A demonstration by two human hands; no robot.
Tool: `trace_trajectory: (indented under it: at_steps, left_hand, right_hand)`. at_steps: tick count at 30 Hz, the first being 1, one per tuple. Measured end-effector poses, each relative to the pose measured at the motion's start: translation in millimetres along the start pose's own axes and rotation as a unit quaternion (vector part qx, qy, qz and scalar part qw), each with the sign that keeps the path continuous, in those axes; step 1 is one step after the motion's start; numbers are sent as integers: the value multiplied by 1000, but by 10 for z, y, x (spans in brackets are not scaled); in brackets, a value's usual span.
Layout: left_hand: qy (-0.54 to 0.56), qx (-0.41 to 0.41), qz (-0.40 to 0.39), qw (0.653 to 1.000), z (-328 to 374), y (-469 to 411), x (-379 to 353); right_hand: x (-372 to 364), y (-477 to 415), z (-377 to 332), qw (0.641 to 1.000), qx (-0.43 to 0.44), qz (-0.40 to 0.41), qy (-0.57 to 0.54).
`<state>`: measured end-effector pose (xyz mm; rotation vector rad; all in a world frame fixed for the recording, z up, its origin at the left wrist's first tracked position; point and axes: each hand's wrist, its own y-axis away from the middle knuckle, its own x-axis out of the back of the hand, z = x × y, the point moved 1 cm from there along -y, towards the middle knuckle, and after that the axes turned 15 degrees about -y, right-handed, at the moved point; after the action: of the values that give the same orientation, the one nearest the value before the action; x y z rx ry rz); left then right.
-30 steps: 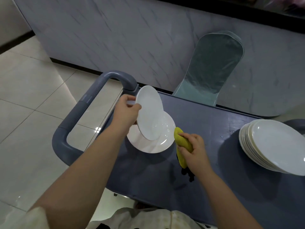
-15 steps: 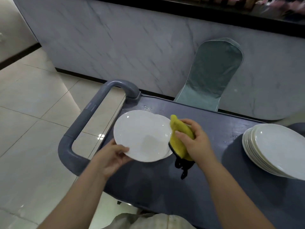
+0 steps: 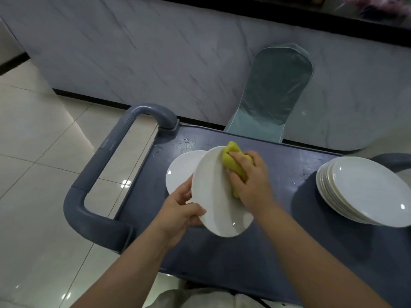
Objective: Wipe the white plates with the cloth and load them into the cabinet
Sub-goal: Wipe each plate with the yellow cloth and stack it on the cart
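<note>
Our right hand (image 3: 251, 185) is curled round a bunched yellow-green cleaning cloth (image 3: 233, 162), fingers clamped over it and pressing it against the upper part of a round white glazed plate (image 3: 213, 203); our left hand (image 3: 180, 215) grips that plate at its lower left rim, thumb on the near face and fingers wrapped behind, so the plate is held tilted above the cart; just behind it a second round white plate (image 3: 181, 172) lies flat on the dark blue-grey plastic top of a service cart (image 3: 222, 261), partly hidden by the held one, and we cannot tell whether the two touch; a few water drops (image 3: 186, 142) sit on the cart top near its far edge; well apart to the right, a stack of white plates (image 3: 367, 190) rests on the same top; at the cart's left end a thick grey looped push handle (image 3: 104, 165) juts out over a pale glossy tiled floor (image 3: 33, 152); beyond the cart a chair in a teal satin cover (image 3: 274, 90) stands before a grey-veined marble-look counter front (image 3: 155, 52).
</note>
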<state>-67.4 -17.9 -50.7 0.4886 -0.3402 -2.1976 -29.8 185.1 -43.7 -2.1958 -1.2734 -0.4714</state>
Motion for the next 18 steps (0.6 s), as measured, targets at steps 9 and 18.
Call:
trace_trajectory:
  at_steps: [9,18]
  left_hand:
    - [-36,-33,12,999,129,-62,82]
    - [-67,-71,-13,995,205,-134,-194]
  right_hand:
    - [342,625,378,993,2,-95,63]
    - [78,932,155,989,87,-111,35]
